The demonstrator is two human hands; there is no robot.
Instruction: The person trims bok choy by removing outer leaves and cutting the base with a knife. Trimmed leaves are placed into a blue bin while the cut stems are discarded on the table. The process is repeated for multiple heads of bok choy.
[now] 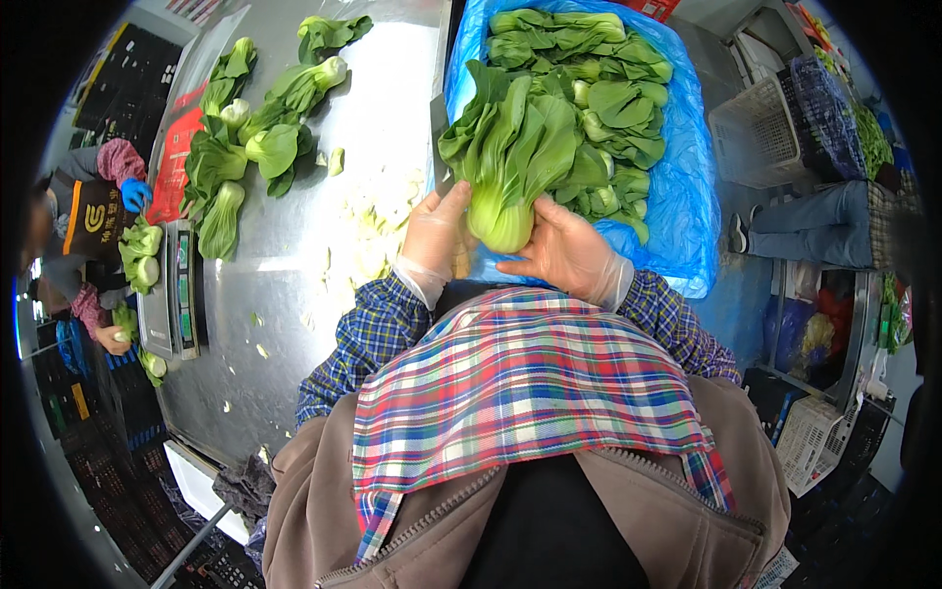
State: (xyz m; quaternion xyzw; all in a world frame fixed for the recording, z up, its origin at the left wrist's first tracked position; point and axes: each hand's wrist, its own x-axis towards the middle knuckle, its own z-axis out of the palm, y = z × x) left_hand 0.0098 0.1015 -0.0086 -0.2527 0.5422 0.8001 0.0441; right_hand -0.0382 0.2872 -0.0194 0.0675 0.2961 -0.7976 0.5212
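Observation:
Between my gloved hands is a large head of bok choy [515,162], its pale base towards me and its leaves pointing away. My left hand [438,228] grips the left side of the stalks with the thumb on top. My right hand [563,239] supports the base from the right, fingers partly beneath it. Both wear thin clear gloves. Just beyond and below the held head, a crate lined with blue plastic film [692,184] is full of bok choy heads [625,110] laid in rows.
On the steel table [280,309] lie loose bok choy [228,154] and trimmed leaf scraps [379,228]. A digital scale [169,287] stands at its left edge, where a co-worker's blue-gloved hand [135,194] is. To the right are a white plastic basket [758,132] and another person's legs [809,224].

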